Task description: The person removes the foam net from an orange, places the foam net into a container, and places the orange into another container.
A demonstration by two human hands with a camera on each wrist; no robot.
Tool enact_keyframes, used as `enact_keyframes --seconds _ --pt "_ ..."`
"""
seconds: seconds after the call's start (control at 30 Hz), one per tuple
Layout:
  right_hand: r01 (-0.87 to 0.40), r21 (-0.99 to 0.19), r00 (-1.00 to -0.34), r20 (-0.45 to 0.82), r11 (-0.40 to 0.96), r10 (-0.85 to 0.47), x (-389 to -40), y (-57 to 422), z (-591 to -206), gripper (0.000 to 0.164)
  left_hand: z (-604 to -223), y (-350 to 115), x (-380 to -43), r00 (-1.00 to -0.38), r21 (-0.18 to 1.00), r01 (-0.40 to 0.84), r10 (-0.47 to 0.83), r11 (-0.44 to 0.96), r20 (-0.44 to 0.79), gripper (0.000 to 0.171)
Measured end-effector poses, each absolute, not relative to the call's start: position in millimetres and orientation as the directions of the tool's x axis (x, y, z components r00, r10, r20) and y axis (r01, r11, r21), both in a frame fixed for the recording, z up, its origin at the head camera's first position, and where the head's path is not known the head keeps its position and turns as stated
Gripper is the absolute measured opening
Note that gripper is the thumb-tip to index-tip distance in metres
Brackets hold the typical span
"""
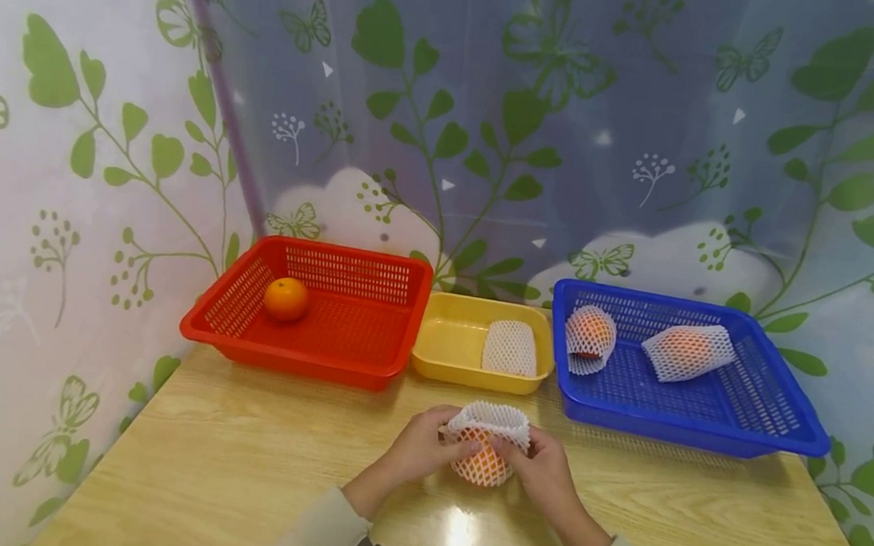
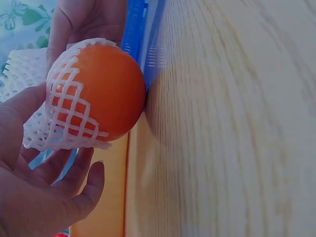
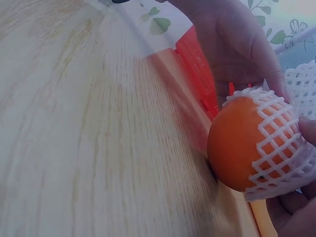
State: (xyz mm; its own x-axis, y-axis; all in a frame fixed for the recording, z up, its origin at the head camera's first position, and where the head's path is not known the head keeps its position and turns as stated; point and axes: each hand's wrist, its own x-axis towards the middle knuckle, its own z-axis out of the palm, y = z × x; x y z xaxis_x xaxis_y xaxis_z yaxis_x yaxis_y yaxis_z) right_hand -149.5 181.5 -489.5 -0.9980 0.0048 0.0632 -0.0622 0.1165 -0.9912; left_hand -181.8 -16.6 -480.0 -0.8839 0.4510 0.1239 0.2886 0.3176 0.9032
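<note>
Over the table, in front of the baskets, both hands hold an orange (image 2: 114, 91) partly covered by a white foam net sleeve (image 1: 499, 419). My left hand (image 1: 422, 446) grips the sleeve from the left, its thumb on the near side. From the right, my right hand (image 1: 547, 473) pinches it with the thumb in front. The orange's underside shows bare in both wrist views, close to the tabletop (image 3: 98, 148). The sleeve's loose end stands open above the fruit.
A red basket (image 1: 311, 369) at the left has one bare orange (image 1: 286, 299). The yellow tray (image 1: 438, 372) in the middle contains a white foam net (image 1: 510, 347). In the blue basket (image 1: 667, 433), at the right, lie two netted fruits (image 1: 591, 326). A patterned curtain (image 1: 479, 75) hangs behind.
</note>
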Motion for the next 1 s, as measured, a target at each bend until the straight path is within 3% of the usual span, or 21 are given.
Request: enact_keyframes --seconds 0.33,0.57,0.8,1.0 --pt "-0.054 -0.992 -0.998 0.049 0.110 -0.042 -149.1 183.2 -497.7 0.027 -482.0 -14.2 -182.2 -0.895 0.888 0.313 0.419 0.337 0.157 0.019" --pt "-0.035 -0.992 -0.996 0.025 0.118 -0.080 -149.3 184.6 -498.9 0.031 -480.2 -14.6 -181.8 -0.899 0.894 0.298 0.414 0.334 0.145 0.017" --pt "-0.021 -0.992 -0.996 0.011 0.125 -0.083 -147.9 182.5 -494.3 0.034 -480.6 -16.3 -182.8 -0.898 0.884 0.316 0.408 0.345 0.162 0.029" --pt "-0.065 -0.974 -0.997 0.073 0.218 0.027 -148.5 178.6 -488.8 0.025 -480.0 -17.3 -182.6 -0.878 0.886 0.310 0.462 0.344 0.127 0.042"
